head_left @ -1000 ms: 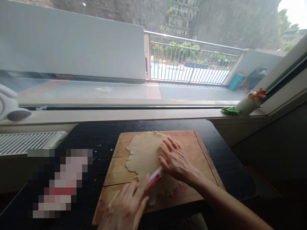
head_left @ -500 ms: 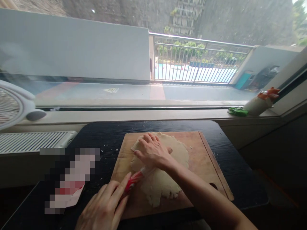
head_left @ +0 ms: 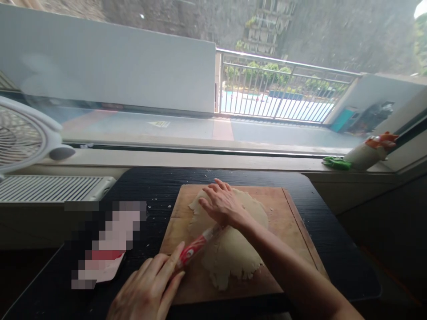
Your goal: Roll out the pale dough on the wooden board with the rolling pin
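Observation:
A clear cylinder with a red-and-white printed label (head_left: 193, 250) lies slantwise across flattened pale dough (head_left: 238, 249). My left hand (head_left: 147, 284) closes around its near end, with the thumb below. My right hand (head_left: 223, 202) lies palm down over the dough's far part, fingers spread, and its palm and wrist hide the cylinder's far end. Whether that palm presses on the cylinder or on the dough is hidden. The dough has a ragged, cracked edge and sits on a wooden cutting board (head_left: 287, 249).
The board rests on a black table (head_left: 336, 249) with small crumbs near its left side. A pixelated pink object (head_left: 113, 240) lies at the left. Beyond are a white fan (head_left: 50, 129), a windowsill (head_left: 200, 159), a green cloth (head_left: 336, 163) and a pale container (head_left: 363, 155).
The whole view has shifted slightly, moving the scene to the right. More of the cylinder's red label shows beside my left hand. My right hand stays over the dough's far part.

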### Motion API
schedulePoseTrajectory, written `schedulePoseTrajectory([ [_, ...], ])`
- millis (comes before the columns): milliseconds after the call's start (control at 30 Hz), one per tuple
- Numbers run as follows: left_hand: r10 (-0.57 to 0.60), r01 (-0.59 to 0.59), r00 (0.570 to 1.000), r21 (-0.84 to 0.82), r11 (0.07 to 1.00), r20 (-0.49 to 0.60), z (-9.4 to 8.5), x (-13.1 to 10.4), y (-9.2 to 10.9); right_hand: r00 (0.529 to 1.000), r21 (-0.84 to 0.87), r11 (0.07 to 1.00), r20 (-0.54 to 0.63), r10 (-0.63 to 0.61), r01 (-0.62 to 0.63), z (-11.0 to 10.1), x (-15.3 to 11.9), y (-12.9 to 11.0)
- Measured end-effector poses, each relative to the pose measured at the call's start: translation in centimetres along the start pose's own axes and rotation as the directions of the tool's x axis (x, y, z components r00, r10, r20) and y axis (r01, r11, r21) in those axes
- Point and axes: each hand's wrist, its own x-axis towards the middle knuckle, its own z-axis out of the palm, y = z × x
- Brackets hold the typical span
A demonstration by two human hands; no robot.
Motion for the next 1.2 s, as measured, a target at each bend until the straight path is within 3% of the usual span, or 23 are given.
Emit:
schedulePoseTrajectory([
  [100, -0.056, 0.056, 0.998, 0.017, 0.998, 0.003, -0.2, -0.3, -0.2, 0.999, 0.009, 1.000, 0.033, 0.014, -0.014, 0.5, 2.2, 0.0],
  [167, -0.060, 0.059, 0.998, 0.008, 0.998, 0.025, -0.3, -0.4, -0.1, 0.999, 0.014, 0.999, 0.011, 0.039, -0.039, 0.3, 1.4, -0.1],
  [400, 0.089, -0.085, 0.994, -0.076, 0.994, 0.058, -0.2, -0.2, 1.6, 0.991, -0.063, 0.992, -0.086, 0.104, -0.110, -0.7, -9.9, -0.2],
  [500, 0.113, -0.108, 0.992, -0.086, 0.990, 0.056, -0.2, -0.1, 2.1, 0.991, -0.097, 0.990, -0.090, 0.095, -0.104, -0.7, -12.3, -0.3],
  [600, 0.101, -0.099, 0.994, -0.079, 0.992, 0.030, -0.2, 0.0, 2.1, 0.993, -0.081, 0.992, -0.075, 0.094, -0.100, -0.9, -10.6, -0.3],
  [700, 0.059, -0.058, 0.998, -0.095, 0.994, -0.001, -0.1, 0.1, 1.7, 0.993, -0.028, 0.993, -0.038, 0.111, -0.112, -1.1, -6.3, 0.6],
  [867, 0.014, -0.019, 0.999, -0.134, 0.991, -0.033, 0.1, 0.2, 1.7, 0.973, -0.013, 0.973, 0.000, 0.230, -0.230, -1.4, -0.4, 4.5],
  [1000, 0.006, -0.013, 0.999, -0.144, 0.990, -0.049, 0.2, 0.2, 2.0, 0.977, -0.004, 0.982, 0.101, 0.187, -0.188, -1.6, 0.7, 7.0],
  [1200, 0.017, -0.028, 0.997, -0.157, 0.987, -0.070, 0.3, 0.2, 1.8, 0.979, -0.048, 0.983, 0.089, 0.183, -0.179, -2.2, 0.5, 6.8],
])
